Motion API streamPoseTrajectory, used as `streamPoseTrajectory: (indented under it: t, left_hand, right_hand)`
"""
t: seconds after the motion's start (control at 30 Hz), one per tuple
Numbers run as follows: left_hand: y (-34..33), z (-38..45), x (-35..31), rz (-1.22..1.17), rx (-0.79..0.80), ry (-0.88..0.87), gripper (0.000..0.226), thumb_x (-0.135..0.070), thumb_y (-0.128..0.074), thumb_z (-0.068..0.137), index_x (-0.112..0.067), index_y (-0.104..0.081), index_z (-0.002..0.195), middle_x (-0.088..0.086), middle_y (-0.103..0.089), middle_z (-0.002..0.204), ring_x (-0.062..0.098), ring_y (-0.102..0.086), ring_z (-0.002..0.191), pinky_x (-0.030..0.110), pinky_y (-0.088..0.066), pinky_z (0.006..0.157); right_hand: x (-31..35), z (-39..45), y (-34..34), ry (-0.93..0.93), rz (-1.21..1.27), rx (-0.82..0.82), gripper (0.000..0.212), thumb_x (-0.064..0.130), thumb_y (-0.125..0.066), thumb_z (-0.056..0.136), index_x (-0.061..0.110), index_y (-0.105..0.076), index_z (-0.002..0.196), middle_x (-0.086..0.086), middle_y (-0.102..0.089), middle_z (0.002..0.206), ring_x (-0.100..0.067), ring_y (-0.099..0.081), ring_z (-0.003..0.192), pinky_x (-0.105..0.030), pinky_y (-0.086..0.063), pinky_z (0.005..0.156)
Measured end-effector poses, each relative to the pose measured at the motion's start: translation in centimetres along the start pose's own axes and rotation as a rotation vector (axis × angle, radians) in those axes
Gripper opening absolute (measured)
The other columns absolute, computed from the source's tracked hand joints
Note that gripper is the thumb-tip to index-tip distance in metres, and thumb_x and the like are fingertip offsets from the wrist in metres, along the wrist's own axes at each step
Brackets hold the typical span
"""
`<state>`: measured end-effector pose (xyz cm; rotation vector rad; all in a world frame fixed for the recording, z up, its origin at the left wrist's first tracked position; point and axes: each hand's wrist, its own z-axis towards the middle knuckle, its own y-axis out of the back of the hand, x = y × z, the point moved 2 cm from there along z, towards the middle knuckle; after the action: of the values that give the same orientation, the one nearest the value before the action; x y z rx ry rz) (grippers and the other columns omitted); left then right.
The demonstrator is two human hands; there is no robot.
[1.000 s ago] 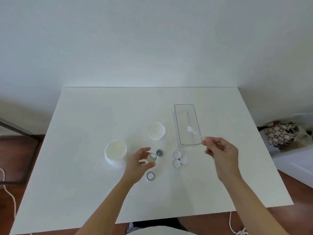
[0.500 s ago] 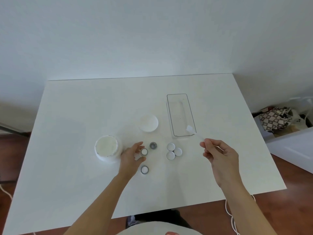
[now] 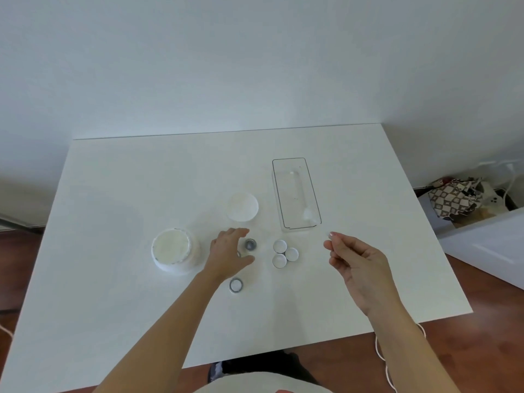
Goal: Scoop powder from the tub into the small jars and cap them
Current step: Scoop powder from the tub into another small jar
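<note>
Centre frame, the left hand (image 3: 226, 255) rests over a jar (image 3: 238, 253), likely steadying it; grip unclear. The right hand (image 3: 354, 259) pinches a scoop (image 3: 317, 222) toward the tub (image 3: 171, 248).

Only 1 view exists, a wide-angle camera worn on the person's head, so no second view shares any part of the scene. It looks forward and down from above the near edge of the white table (image 3: 113, 194), and both forearms run up from the bottom corners of the frame. The left hand (image 3: 226, 255) and the right hand (image 3: 358, 260) sit just below the middle, at arm's reach. Beyond the hands the far table edge meets a plain wall (image 3: 255, 66) that fills the upper third. Right of the right hand, floor (image 3: 493, 336) shows past the table's side.
</note>
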<state>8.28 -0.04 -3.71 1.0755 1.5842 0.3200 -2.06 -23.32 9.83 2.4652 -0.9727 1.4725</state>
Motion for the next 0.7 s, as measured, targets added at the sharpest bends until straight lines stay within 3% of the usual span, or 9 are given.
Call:
streamPoseTrajectory:
  t: [0.17, 0.33, 0.47, 0.53, 0.6, 0.7]
  left_hand:
    - [-0.8, 1.8, -0.9, 0.179, 0.034, 0.024, 0.050, -0.028, -0.078, 0.075, -0.024, -0.062, 0.123, -0.001, -0.060, 0.121, 0.023, -0.055, 0.113, 0.037, -0.031, 0.099]
    - [-0.4, 1.8, -1.3, 0.175, 0.010, -0.024, 0.038, -0.020, -0.075, 0.081, -0.020, -0.066, 0.119, 0.002, -0.061, 0.116, 0.026, -0.057, 0.109, 0.033, -0.037, 0.091]
    - [3.1, 0.1, -2.7, -0.049, -0.077, -0.074, 0.036, -0.007, -0.078, 0.081, -0.010, -0.067, 0.115, 0.008, -0.060, 0.114, 0.025, -0.064, 0.096, 0.027, -0.052, 0.083]
    - [5.8, -1.5, -3.4, -0.169, -0.153, -0.064, 0.036, -0.006, -0.079, 0.079, -0.014, -0.068, 0.112, 0.001, -0.061, 0.108, 0.010, -0.067, 0.083, 0.010, -0.051, 0.072]
    - [8.5, -3.5, -3.5, -0.279, -0.212, -0.039, 0.036, -0.009, -0.082, 0.077, -0.024, -0.068, 0.107, -0.008, -0.064, 0.103, -0.004, -0.066, 0.074, 0.002, -0.045, 0.066]
    - [12.1, -6.8, -2.5, -0.412, -0.299, 0.031, 0.035, -0.013, -0.083, 0.078, -0.028, -0.067, 0.106, -0.015, -0.067, 0.102, 0.001, -0.068, 0.077, 0.009, -0.048, 0.065]
  right_hand:
    - [-0.3, -0.3, 0.1, -0.026, -0.036, 0.024, 0.019, 0.008, -0.072, 0.073, 0.002, -0.074, 0.091, -0.012, -0.074, 0.079, -0.012, -0.071, 0.077, -0.018, -0.056, 0.062]
    - [-0.2, -0.4, 0.0, -0.025, -0.064, 0.022, 0.007, 0.007, -0.072, 0.076, 0.003, -0.074, 0.082, -0.016, -0.073, 0.077, -0.014, -0.065, 0.063, -0.020, -0.056, 0.061]
    - [0.5, -0.3, -0.9, -0.014, -0.099, 0.035, 0.005, 0.009, -0.071, 0.079, 0.008, -0.075, 0.075, -0.014, -0.074, 0.076, -0.013, -0.057, 0.054, -0.020, -0.055, 0.058]
    - [0.9, 0.0, -1.9, 0.006, -0.138, 0.037, 0.006, 0.011, -0.072, 0.080, 0.008, -0.074, 0.076, -0.012, -0.073, 0.073, -0.013, -0.055, 0.052, -0.021, -0.054, 0.057]
    - [1.1, 0.4, -3.2, 0.026, -0.203, 0.056, 0.009, 0.014, -0.072, 0.081, 0.007, -0.072, 0.078, -0.009, -0.072, 0.069, -0.013, -0.052, 0.052, -0.023, -0.053, 0.059]
    - [0.7, 1.1, -6.1, 0.068, -0.356, 0.114, 0.015, 0.019, -0.073, 0.083, 0.005, -0.071, 0.078, -0.007, -0.070, 0.065, -0.013, -0.049, 0.050, -0.027, -0.051, 0.060]
